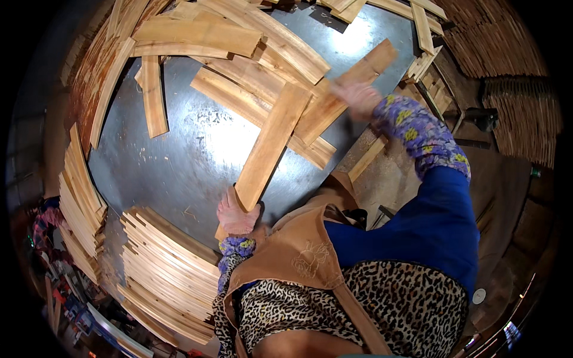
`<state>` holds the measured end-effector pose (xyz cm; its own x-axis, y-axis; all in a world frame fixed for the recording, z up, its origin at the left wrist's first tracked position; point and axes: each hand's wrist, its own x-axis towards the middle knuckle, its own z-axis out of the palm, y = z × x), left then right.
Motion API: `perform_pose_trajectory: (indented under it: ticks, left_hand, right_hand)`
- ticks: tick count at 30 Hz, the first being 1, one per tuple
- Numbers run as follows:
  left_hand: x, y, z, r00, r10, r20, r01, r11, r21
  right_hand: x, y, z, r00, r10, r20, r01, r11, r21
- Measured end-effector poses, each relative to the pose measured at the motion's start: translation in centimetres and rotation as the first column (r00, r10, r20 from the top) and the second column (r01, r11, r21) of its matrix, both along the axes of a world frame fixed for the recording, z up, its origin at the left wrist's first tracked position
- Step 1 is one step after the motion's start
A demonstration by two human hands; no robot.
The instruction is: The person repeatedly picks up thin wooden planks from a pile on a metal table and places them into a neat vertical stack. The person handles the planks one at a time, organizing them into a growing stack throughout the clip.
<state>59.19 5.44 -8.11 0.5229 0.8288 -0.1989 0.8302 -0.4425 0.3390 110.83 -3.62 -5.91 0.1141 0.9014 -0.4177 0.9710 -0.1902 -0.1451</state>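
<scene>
In the head view, the middle is filled by a grey metal counter (179, 161), with loose boards (197, 36) heaped toward eleven o'clock and stacked slats (170, 274) set toward eight. Near the centre, above the counter, a flat wooden board (271, 143) is held, its long axis aimed from seven o'clock to one. Just beside it, a browner plank (325, 116) is pointed between one and two o'clock. The board's seven-o'clock end appears clamped in the fingers of the left hand (239, 216); the right hand (358, 98) is blurred at the plank, and whether its fingers are apart or together cannot be told. The step in hand is judged to be the handling of single pieces; a steady left grip would seem to be called for.
</scene>
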Motion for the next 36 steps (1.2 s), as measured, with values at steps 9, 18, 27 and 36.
perform_pose_trajectory:
  ticks: [9, 18, 27, 36]
  left_hand:
    - [-9.9, 1.2, 5.7, 0.376, 0.923, 0.078, 0.144, 0.025, -0.989]
    - [-7.8, 1.9, 5.6, -0.105, 0.994, 0.015, 0.154, 0.031, -0.988]
    - [-8.2, 0.8, -0.5, 0.19, 0.982, -0.001, -0.026, 0.004, -1.0]
    - [-14.8, 5.9, 4.5, 0.257, 0.928, 0.268, -0.077, 0.297, -0.952]
  right_hand:
    - [-0.6, 5.2, 2.0, 0.977, 0.212, -0.029, -0.213, 0.976, -0.036]
    - [-11.2, 17.1, 3.9, 0.89, -0.137, -0.436, 0.073, 0.984, -0.16]
    - [-37.0, 27.1, -1.9, 0.831, 0.065, -0.553, 0.036, 0.985, 0.169]
    - [-29.9, 37.1, -1.9, 0.991, -0.102, 0.082, 0.045, 0.854, 0.518]
